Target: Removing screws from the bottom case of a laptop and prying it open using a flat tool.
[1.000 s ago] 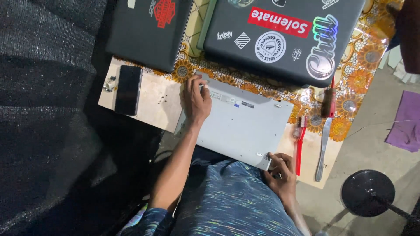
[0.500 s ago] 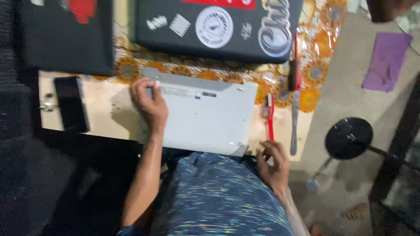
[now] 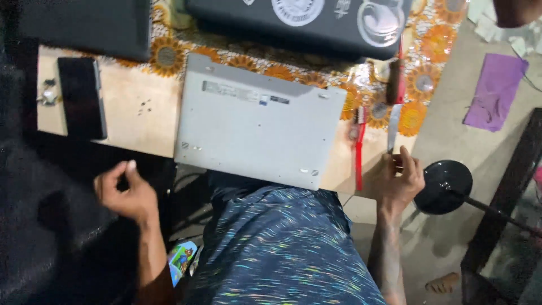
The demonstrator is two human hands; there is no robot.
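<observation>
Fingers, left: curled in, thumb tip pressed to forefinger; too small to tell whether anything sits between them.
Left hand (image 3: 127, 192): off the table, near left, over dark floor, well apart from the silver laptop (image 3: 257, 121).
Fingers, right: bent over the near right table edge, tips touching the near end of the metal blade tool (image 3: 393, 121); cannot tell whether pinched on it or only laid against it.
Right hand (image 3: 395, 181): just right of the red brush (image 3: 358, 149), just left of the black round stool base (image 3: 446, 183).
Silver laptop: upside down in the middle of the table, base plate on, near edge hanging over the lap, neither hand on it.
Step in hand, as judged: tool pick-up beside the laptop, base untouched.
Next move, as judged: firm hold higher up the tool, toward its red and black handle, clear of the blade.
Label on the base: long pale strip along the far edge, small blue square at its right end (image 3: 263, 102).
Stickers: round white ones on the dark laptop lid (image 3: 316, 22), far side.
Other things: black phone (image 3: 82, 96) at left, small metal bits (image 3: 48, 93) beside it, sunflower cloth (image 3: 423, 85) under the tools, purple sheet (image 3: 497, 90) on the floor at right.
</observation>
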